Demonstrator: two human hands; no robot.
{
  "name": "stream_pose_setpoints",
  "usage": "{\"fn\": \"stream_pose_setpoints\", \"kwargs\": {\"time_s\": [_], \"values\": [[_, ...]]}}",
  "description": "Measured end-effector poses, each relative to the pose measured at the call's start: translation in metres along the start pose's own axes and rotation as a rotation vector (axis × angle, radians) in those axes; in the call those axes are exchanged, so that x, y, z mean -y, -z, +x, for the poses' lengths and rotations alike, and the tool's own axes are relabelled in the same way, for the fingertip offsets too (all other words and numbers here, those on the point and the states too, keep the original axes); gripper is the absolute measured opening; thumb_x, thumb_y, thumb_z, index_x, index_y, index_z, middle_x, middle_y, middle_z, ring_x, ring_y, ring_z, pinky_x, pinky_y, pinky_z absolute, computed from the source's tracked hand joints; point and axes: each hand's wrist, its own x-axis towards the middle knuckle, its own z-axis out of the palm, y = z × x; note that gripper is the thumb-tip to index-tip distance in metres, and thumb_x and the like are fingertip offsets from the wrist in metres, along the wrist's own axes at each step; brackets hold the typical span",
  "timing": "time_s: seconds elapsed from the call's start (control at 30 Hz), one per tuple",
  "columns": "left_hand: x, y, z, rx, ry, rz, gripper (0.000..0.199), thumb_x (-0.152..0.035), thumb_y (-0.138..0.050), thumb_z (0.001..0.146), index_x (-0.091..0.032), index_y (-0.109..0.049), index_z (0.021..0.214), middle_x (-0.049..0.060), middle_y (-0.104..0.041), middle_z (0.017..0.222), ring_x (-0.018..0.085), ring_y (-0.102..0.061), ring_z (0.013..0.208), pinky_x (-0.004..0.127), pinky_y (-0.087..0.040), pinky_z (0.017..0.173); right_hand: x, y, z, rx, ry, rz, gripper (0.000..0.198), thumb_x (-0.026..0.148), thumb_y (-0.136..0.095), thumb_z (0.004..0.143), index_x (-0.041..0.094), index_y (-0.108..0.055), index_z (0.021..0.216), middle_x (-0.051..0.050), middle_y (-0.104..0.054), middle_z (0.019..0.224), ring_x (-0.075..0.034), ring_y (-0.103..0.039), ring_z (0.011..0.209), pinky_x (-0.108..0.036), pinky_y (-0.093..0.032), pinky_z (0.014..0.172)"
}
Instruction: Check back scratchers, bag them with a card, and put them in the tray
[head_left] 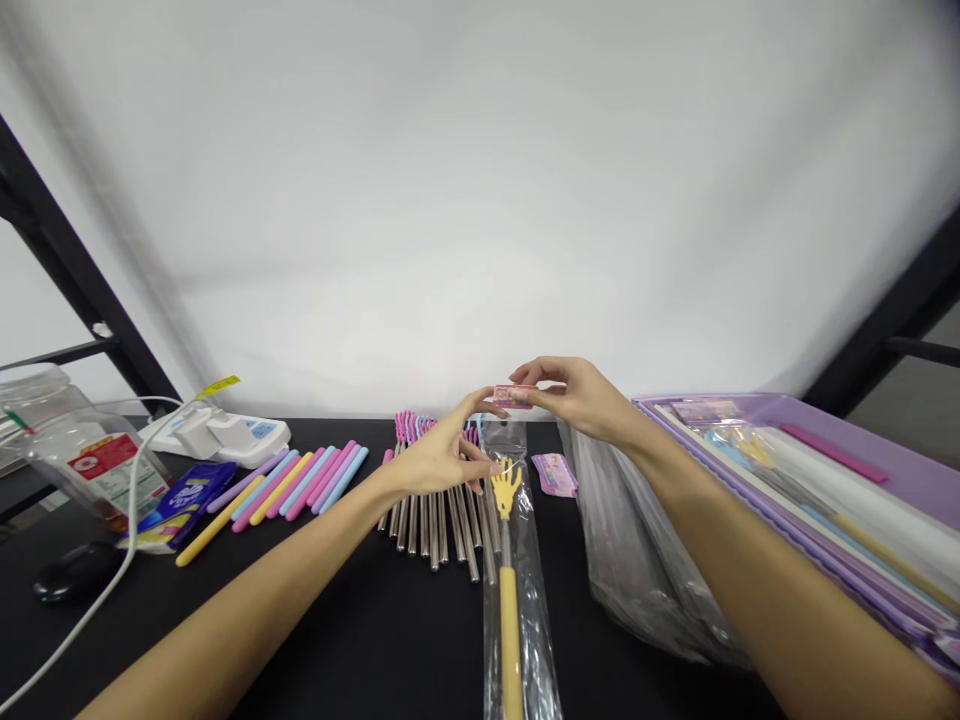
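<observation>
My right hand (574, 395) pinches a small pink printed card (512, 396) between thumb and fingertips, above the far end of a clear plastic sleeve (525, 520). My left hand (442, 450) has its fingers apart. Its index fingertip meets the card's left edge, and its thumb is over the sleeve beside the yellow hand-shaped head of a back scratcher (509, 590). That back scratcher lies inside the sleeve, head pointing away from me. Just right of the sleeve is a stack of pink cards (556, 475). Under my left hand lie several metal rods (424, 525) with pink and blue heads, partly hidden.
Coloured handles (300, 485) lie in a row at left, near a purple packet (191, 505), black mouse (79, 572), plastic jar (105, 460), power strip (225, 435) and white cable (133, 500). Clear bags (637, 540) and a purple bin (840, 425) holding packed scratchers stand right.
</observation>
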Motion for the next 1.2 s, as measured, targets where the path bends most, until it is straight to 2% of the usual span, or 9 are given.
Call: {"fn": "stream_pose_setpoints", "kwargs": {"time_s": [0.13,0.27,0.4,0.6,0.8,0.93,1.07,1.2], "values": [[0.0,-0.001,0.0,0.0,-0.01,-0.008,0.09,-0.025,-0.07,0.08,-0.042,-0.016,0.148,0.018,-0.019,0.155,0.013,-0.068,0.071,0.027,-0.057,0.056,-0.006,0.0,-0.001,0.032,-0.079,0.087,0.032,0.045,-0.072,0.076,0.018,-0.055,0.08,-0.006,-0.069,0.081,-0.021,-0.066,0.075,-0.034,-0.052,0.067],[-0.002,-0.003,0.0,-0.006,-0.015,-0.022,0.087,-0.022,-0.069,0.08,-0.043,-0.017,0.147,0.018,-0.02,0.154,0.011,-0.067,0.067,0.028,-0.057,0.056,-0.008,-0.001,-0.001,0.07,-0.101,0.17,0.035,0.041,-0.077,0.072,0.019,-0.051,0.077,-0.003,-0.066,0.07,-0.02,-0.066,0.071,-0.031,-0.051,0.063],[-0.001,-0.003,0.001,-0.008,-0.037,-0.034,0.089,-0.02,-0.069,0.079,-0.044,-0.016,0.146,0.018,-0.024,0.151,0.008,-0.066,0.062,0.026,-0.056,0.055,-0.007,0.0,-0.001,0.043,-0.067,0.188,0.035,0.04,-0.079,0.069,0.018,-0.052,0.072,-0.001,-0.062,0.069,-0.017,-0.065,0.071,-0.029,-0.051,0.065],[0.001,-0.003,0.002,-0.003,-0.05,-0.037,0.088,-0.02,-0.07,0.078,-0.046,-0.018,0.144,0.017,-0.024,0.151,0.009,-0.067,0.062,0.027,-0.057,0.054,-0.004,0.005,-0.001,0.139,-0.079,0.185,0.034,0.042,-0.077,0.071,0.018,-0.055,0.074,-0.003,-0.066,0.076,-0.019,-0.067,0.077,-0.034,-0.052,0.073],[0.0,-0.004,0.001,-0.021,-0.029,-0.027,0.091,-0.02,-0.071,0.077,-0.047,-0.017,0.145,0.018,-0.019,0.152,0.009,-0.066,0.06,0.027,-0.056,0.052,-0.003,0.002,-0.002,0.108,-0.036,0.127,0.034,0.044,-0.075,0.073,0.018,-0.055,0.072,-0.003,-0.064,0.074,-0.018,-0.064,0.073,-0.034,-0.051,0.071],[-0.001,-0.005,0.001,-0.031,-0.03,-0.008,0.089,-0.019,-0.069,0.078,-0.047,-0.019,0.145,0.017,-0.024,0.15,0.009,-0.066,0.061,0.028,-0.056,0.052,-0.002,0.003,-0.003,0.141,-0.072,0.14,0.035,0.043,-0.077,0.071,0.019,-0.052,0.072,-0.003,-0.065,0.074,-0.019,-0.065,0.076,-0.033,-0.05,0.071],[-0.001,-0.005,0.001,-0.045,-0.041,0.009,0.088,-0.017,-0.067,0.078,-0.045,-0.019,0.146,0.017,-0.026,0.149,0.008,-0.065,0.06,0.027,-0.056,0.053,-0.002,0.006,-0.004,0.189,-0.146,0.125,0.035,0.042,-0.075,0.073,0.019,-0.049,0.075,-0.004,-0.068,0.069,-0.02,-0.065,0.072,-0.03,-0.048,0.064],[-0.001,-0.004,0.002,-0.028,-0.05,0.001,0.088,-0.017,-0.067,0.079,-0.043,-0.017,0.147,0.017,-0.033,0.144,0.009,-0.066,0.062,0.027,-0.057,0.055,0.003,0.007,-0.004,0.177,-0.17,0.182,0.032,0.042,-0.071,0.078,0.02,-0.048,0.081,-0.004,-0.069,0.068,-0.02,-0.067,0.068,-0.03,-0.05,0.063]]}}
